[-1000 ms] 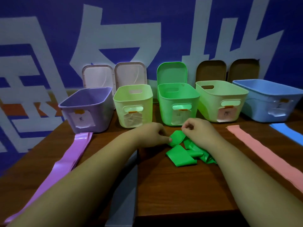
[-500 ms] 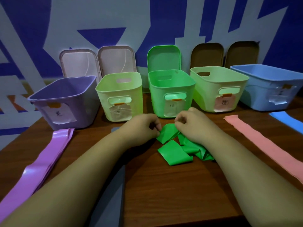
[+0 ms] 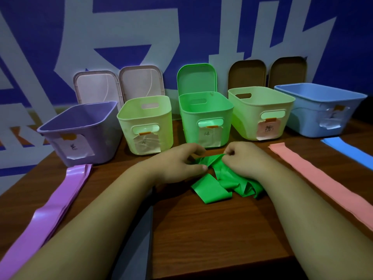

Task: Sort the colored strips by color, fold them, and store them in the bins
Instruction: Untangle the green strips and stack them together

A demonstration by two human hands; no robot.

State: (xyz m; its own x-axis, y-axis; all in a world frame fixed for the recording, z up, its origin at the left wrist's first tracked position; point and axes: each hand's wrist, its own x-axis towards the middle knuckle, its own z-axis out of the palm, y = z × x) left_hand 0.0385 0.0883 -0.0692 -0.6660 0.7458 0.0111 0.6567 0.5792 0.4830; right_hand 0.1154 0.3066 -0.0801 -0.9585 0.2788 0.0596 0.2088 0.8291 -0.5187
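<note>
Five open plastic bins stood in a row along the far side of the brown wooden table [image 3: 222, 229]. From the left: a purple bin [image 3: 80, 136], a pale green bin [image 3: 145, 126], a bright green bin [image 3: 205, 116], a yellow-green bin [image 3: 260, 112] and, far right, a wider blue bin [image 3: 319, 110]. Each of the five carried one paper label on its near face. Behind them five lids leaned upright against the blue-and-white wall [image 3: 201, 27]: two pale pink lids [image 3: 97, 87] on the left, one green lid [image 3: 196, 77] in the middle, two brown lids [image 3: 247, 73] on the right.

And there at centre, both hands were on the job! The left hand [image 3: 177, 162] and the right hand [image 3: 246, 158] sat close together just in front of the bright green bin. Their fingers were curled, each hand pinching the raised top edge of a crumpled glossy green strip [image 3: 220, 184]. The rest of it lay in a rumpled heap on the table below the right hand, one flat loop sticking out toward the near side. Whether that heap held one strip or more, I could not tell.

Three other colours lay flat on the wood. A glossy purple strip [image 3: 52, 209] ran from the foot of the purple bin down to the near left corner, with layered edges at its far end, count unclear. One matte pink strip [image 3: 323, 178] stretched from the yellow-green bin toward the near right edge. One blue strip [image 3: 347, 150] lay beyond it at far right, cut off by the frame.
</note>
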